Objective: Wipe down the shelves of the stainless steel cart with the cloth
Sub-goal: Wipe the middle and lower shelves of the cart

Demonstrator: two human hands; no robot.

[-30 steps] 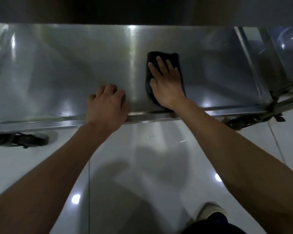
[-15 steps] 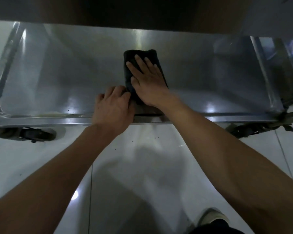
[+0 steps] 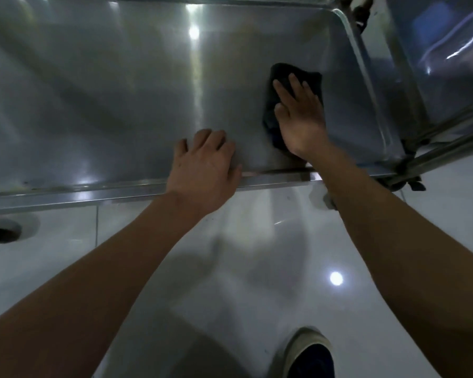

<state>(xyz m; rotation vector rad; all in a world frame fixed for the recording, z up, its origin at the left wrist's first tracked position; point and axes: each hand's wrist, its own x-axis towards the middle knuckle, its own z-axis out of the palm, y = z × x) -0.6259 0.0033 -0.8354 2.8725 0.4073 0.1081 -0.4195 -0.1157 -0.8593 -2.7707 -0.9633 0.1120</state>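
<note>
Now the flat right hand (image 3: 301, 118) has slid the cloth (image 3: 295, 77) rightward; left hand (image 3: 205, 170) curled, holding nothing.

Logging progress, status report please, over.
Right hand flat, pressing cloth on shelf. Left hand curled over front rim. Nothing in the way.
</note>
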